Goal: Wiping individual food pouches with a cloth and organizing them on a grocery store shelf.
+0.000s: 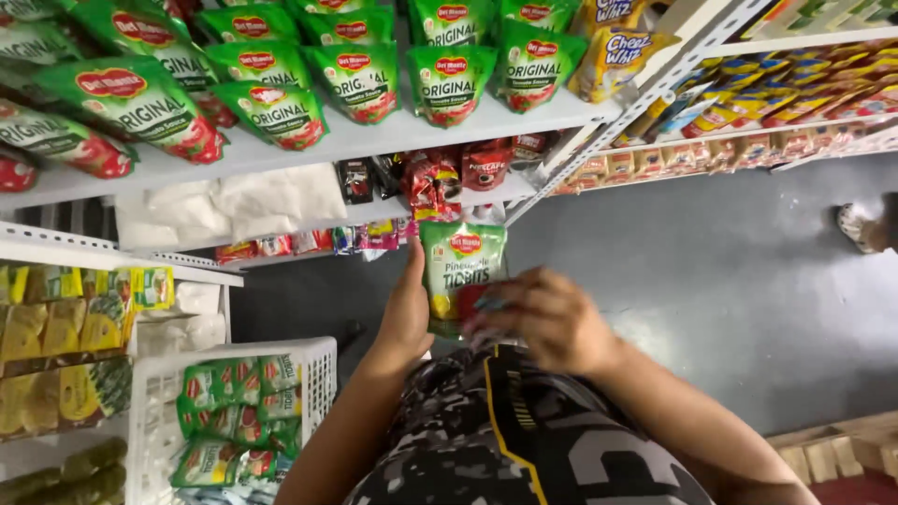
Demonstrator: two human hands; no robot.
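Green pouch (pixel 460 271) with a red oval label and yellow fruit pictured on its front is held upright in front of the person's chest, between both hands, above a dark grey floor (pixel 711 281) in a shop aisle. White metal shelves (pixel 374 136) rise ahead and to the left, and a further run of shelving (pixel 795 93) stretches away on the right.

The left hand (pixel 407 313) is curled along the pouch's left edge, thumb pointing up beside it, gripping that side. The right hand (pixel 547 318) is loosely closed at the lower right corner of the pouch, its fingertips pressed on the front; it is blurred, so how tightly it grips cannot be told.

On the top shelf stands a row of green sauce pouches (pixel 355 79) with red oval labels and red tomato pictures, leaning forward. To their right are yellow packs (pixel 617 51). One shelf down lie clear bags of white powder (pixel 243 201) and, beside them, small red and dark sachets (pixel 440 173). A lower strip holds little pink and multicoloured sachets (pixel 355 238). At the far left are yellow and green packets (pixel 65 327).

A white plastic crate (pixel 309 360) stands on the floor at lower left, holding more green pouches (pixel 234 411) lying flat. The right-hand shelving carries rows of small yellow, blue and red boxes (pixel 776 84). A wooden pallet (pixel 832 454) shows at the bottom right corner, and someone's sandalled foot (pixel 856 226) at the right edge.
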